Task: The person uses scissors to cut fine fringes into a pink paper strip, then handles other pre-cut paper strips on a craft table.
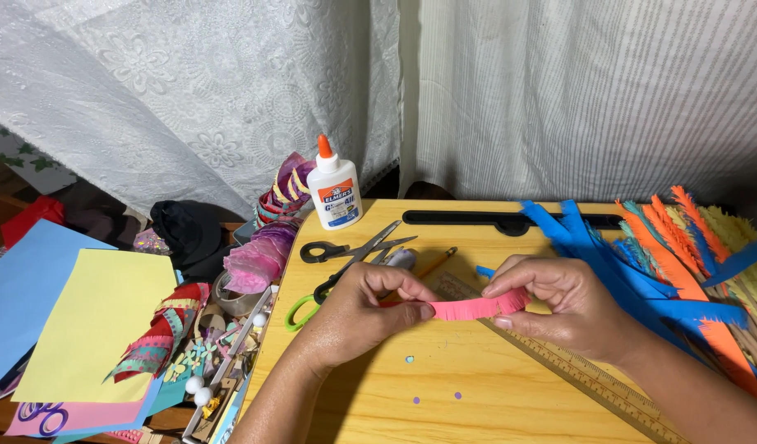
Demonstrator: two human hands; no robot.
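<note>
Hands meet over the middle of a small yellow wooden desk [444,386]. Left hand [358,308] pinches one end of a pink fringed paper strip [481,307] between thumb and fingers; right hand [559,304] grips the other end, thumb on top, fingers curled under. Strip is held just above the desk top, stretched level between both hands, fringe cuts pointing down.

Wooden ruler [592,378] lies diagonally on the desk under the right hand, running toward the lower right. Behind the left hand: black-handled scissors [354,245], a second pair with a green handle [300,312] partly hidden by the left hand, and a pencil [434,263] just beside them. White glue bottle [335,187] with orange cap stands upright at the desk's back left corner. Black slot [485,219] runs along the back edge. A few tiny paper dots [410,359] are scattered on the wood near the wrists.

Right of the desk: pile of fringed paper strips [683,255] in blue, orange, teal and pale yellow, overlapping the desk edge. Left of the desk: yellow paper sheet [99,321] on top of blue sheet [21,279], curled red and teal paper spirals [161,333], pink and purple rolled paper pieces [259,255], white beads [199,390], black cloth [185,234]. White lace curtain [189,90] hangs behind everything.
</note>
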